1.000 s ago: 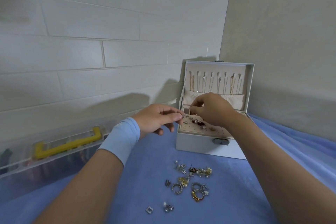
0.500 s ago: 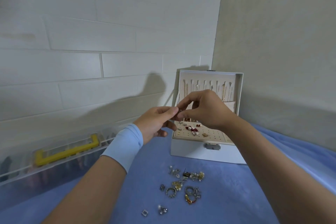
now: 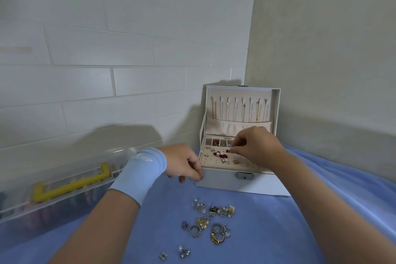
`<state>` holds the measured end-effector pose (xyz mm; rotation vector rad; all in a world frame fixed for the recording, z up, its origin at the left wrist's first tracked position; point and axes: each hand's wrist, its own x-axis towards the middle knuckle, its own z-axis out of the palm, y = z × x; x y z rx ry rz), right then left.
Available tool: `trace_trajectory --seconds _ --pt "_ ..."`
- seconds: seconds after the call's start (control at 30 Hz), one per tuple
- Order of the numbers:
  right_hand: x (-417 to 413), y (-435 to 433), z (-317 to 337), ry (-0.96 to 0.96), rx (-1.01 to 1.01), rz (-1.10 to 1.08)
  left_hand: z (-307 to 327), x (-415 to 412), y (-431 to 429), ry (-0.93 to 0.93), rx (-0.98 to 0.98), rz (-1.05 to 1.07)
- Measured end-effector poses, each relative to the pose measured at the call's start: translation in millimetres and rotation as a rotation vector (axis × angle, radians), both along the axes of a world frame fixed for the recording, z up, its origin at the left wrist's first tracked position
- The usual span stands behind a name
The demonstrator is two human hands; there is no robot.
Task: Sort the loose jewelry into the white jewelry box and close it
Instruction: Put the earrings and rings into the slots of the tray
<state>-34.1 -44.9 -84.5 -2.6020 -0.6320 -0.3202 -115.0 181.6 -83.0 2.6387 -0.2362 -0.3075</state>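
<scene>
Logged from my remote station, left to right.

1. White brick wall along the left and back.
2. Clear storage case with a yellow handle, set against that wall.
3. Blue cloth covering the whole surface.
4. Left hand, blue wristband on its wrist, was at the box's front left corner. Its fingers were curled; I could not tell whether they held anything.
5. Loose jewelry, rings and earrings, lay scattered on the cloth in front of the box.
6. White jewelry box stood in the room's corner with its lid upright, chains hanging inside and a few earrings on the perforated tray.
7. Right hand was over the tray, its fingers pinching a small piece I could not identify.
8. Plain beige wall on the right.
</scene>
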Motion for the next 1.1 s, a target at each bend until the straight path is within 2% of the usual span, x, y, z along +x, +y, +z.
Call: trace_trajectory --seconds 0.1,0.3,0.47,0.6,0.87,1.1 --pt "1.1 1.4 -3.6 -0.025 -0.071 -0.017 -1.1 0.9 1.3 0.042 0.04 -0.007" --pt "-2.3 4.4 -6.8 -0.034 -0.055 0.004 -14.0 3.0 -4.5 0.218 0.195 -0.008" --pt "-4.0 10.5 -3.6 -0.05 0.052 0.006 -17.3 3.5 -9.3 0.203 0.243 -0.008" --pt "-5.6 27.9 -0.7 -0.04 0.112 0.028 -14.7 1.7 -8.7 0.246 0.198 0.0" --pt "6.9 57.5 3.8 -0.094 -0.067 0.018 -14.2 2.2 -9.9 0.224 0.207 0.014" --pt "8.3 72.5 4.1 -0.101 -0.19 0.023 0.0 -3.2 10.6 0.2 0.042 0.011"
